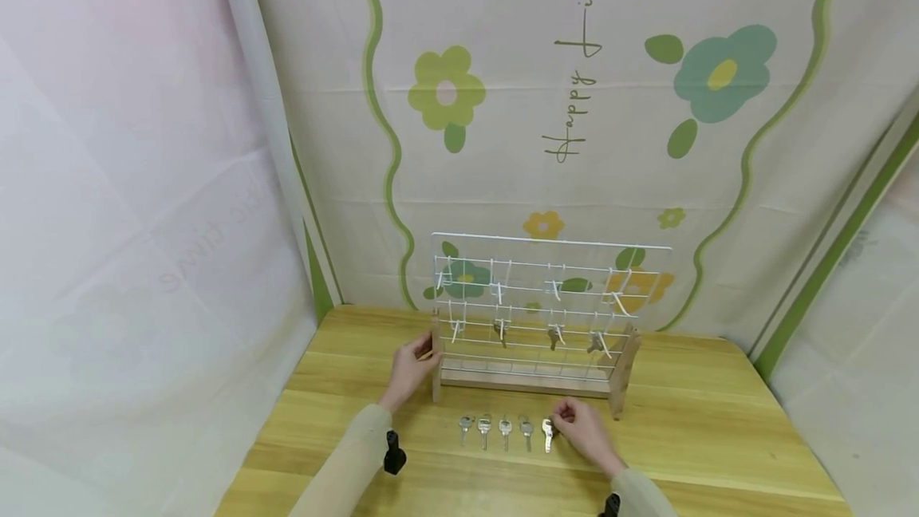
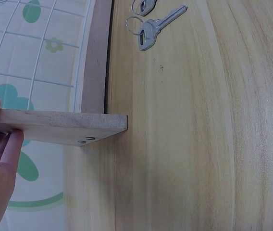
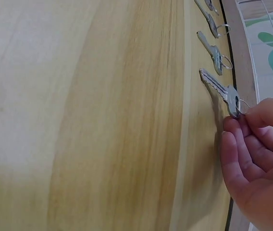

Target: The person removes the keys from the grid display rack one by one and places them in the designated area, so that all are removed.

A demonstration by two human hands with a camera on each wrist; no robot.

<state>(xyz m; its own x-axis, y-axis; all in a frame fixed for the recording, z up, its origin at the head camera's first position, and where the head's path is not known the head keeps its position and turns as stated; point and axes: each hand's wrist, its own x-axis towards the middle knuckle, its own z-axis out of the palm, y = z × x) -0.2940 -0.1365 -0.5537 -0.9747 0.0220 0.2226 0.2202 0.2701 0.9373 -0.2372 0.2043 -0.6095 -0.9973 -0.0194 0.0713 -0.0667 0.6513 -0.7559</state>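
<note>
A white wire rack with hooks (image 1: 553,244) stands on the wooden table, held up by wooden side posts. My left hand (image 1: 412,368) grips its left side post (image 2: 69,122), thumb on one face and fingers on the other. My right hand (image 1: 583,428) pinches a silver key (image 3: 229,96) near its ring, between thumb and fingertips. In the right wrist view this key looks tilted, its head raised off the table. Left of it, several silver keys with rings (image 1: 506,429) lie in a row before the rack. Three keys (image 1: 554,337) hang on the rack's lower hooks.
The wooden table (image 1: 718,421) extends to both sides of the rack and toward me. Behind it hangs a pale curtain (image 1: 502,166) with printed flowers, and more fabric (image 1: 143,222) hangs at the sides. White hooks (image 1: 499,292) stick out toward me.
</note>
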